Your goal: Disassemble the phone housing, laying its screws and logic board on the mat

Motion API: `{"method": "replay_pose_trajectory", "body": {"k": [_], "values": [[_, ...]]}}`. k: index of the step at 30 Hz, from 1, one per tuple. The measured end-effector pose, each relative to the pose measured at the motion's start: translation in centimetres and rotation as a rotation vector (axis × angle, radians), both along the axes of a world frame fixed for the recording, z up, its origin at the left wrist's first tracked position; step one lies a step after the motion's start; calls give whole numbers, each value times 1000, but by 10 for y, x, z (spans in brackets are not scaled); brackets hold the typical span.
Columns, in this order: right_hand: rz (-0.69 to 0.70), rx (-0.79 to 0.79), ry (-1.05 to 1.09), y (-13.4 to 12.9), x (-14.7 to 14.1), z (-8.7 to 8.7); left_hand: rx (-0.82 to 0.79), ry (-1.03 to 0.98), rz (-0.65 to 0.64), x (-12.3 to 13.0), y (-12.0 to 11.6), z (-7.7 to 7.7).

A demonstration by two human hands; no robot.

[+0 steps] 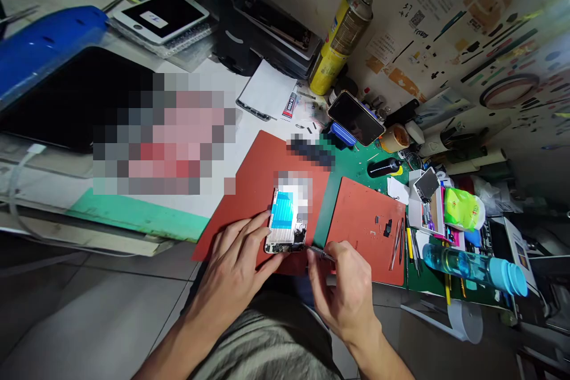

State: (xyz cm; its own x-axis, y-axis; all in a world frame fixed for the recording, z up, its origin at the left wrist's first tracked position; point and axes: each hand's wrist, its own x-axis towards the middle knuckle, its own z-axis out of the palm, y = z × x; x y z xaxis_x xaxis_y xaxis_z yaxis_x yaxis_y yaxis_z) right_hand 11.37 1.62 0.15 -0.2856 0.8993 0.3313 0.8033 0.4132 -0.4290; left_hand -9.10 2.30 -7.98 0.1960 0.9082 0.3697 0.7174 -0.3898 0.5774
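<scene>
So we're bracing the opened phone [278, 240] on the near part of the left red mat [256, 172], our left hand [238, 252] holding it with fingers along the left edge and thumb at the near edge, while our right hand [345, 276] is pinching a slim tool [321, 253] between thumb and forefinger. The tip's pointing at the phone's near right corner, though we can't tell if it's touching, and small dark parts [388, 227] are lying on the right red mat [356, 219], left of a blue bottle [461, 264].
</scene>
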Motion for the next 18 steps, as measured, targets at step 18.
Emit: {"method": "replay_pose_trajectory", "body": {"k": [18], "values": [[-432,-124,509,-10,9,-11,19,-32,-13,-1,3,7]]}}
